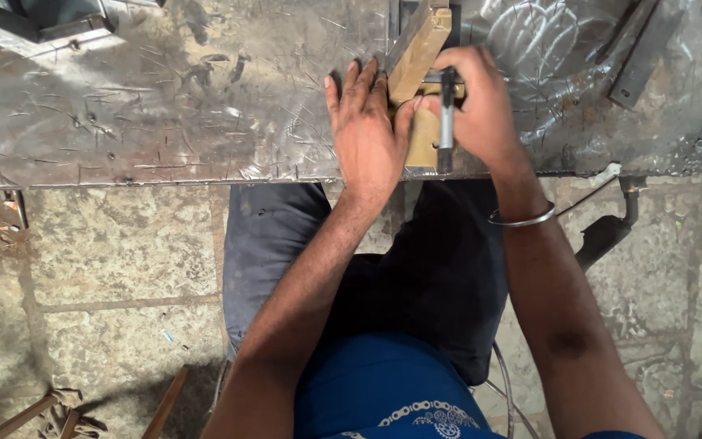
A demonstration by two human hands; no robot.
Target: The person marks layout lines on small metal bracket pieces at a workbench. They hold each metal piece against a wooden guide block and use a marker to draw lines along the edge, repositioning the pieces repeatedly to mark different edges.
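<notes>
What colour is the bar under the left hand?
Tan-yellow bar, pressed by the left hand; head view.

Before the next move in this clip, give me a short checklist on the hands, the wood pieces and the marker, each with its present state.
1. Left hand flat on the metal table, pressing beside the wood pieces: ok.
2. Right hand gripping the marker: ok.
3. Marker tip touching the wood: cannot tell, the tip end is not clear.
4. Wood pieces resting fully on the table, near its front edge: ok.
5. Fingers out of the marker's path: ok, the left thumb lies alongside the wood.
6. Metal bar at the right, apart from both hands: ok.
</notes>
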